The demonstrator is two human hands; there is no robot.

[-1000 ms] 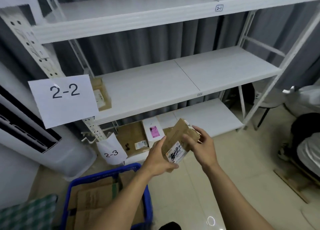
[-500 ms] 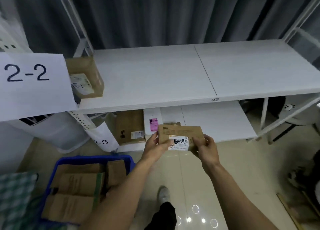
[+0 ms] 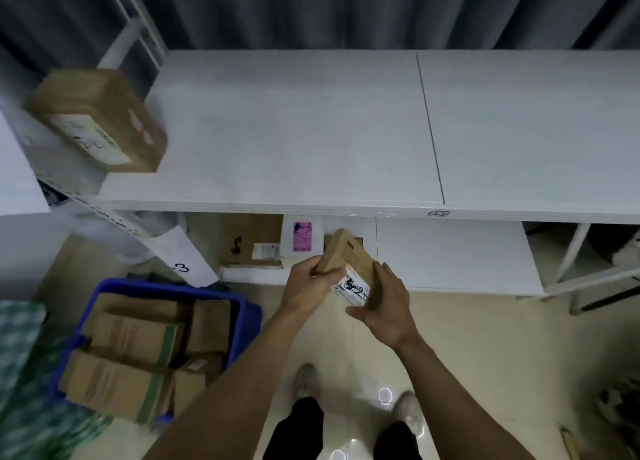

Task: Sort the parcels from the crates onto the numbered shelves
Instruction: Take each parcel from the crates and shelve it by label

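currently a small brown parcel [image 3: 349,265] is held tilted between both hands, in the air in front of the lower shelf [image 3: 450,255]. its upper left corner is pinched by the left hand [image 3: 308,286], while the right hand [image 3: 384,307] is cupped against its lower right side beside the white label. further cardboard parcels are stacked in the blue crate [image 3: 249,317] on the floor at the left. one brown box [image 3: 100,120] lies on the middle shelf [image 3: 294,130].

A box [image 3: 100,120] is sitting on the shelf [image 3: 294,130] at ten o'clock. A crate [image 3: 247,315] is lying on the floor [image 3: 485,348] at eight o'clock, holding parcels [image 3: 138,338].
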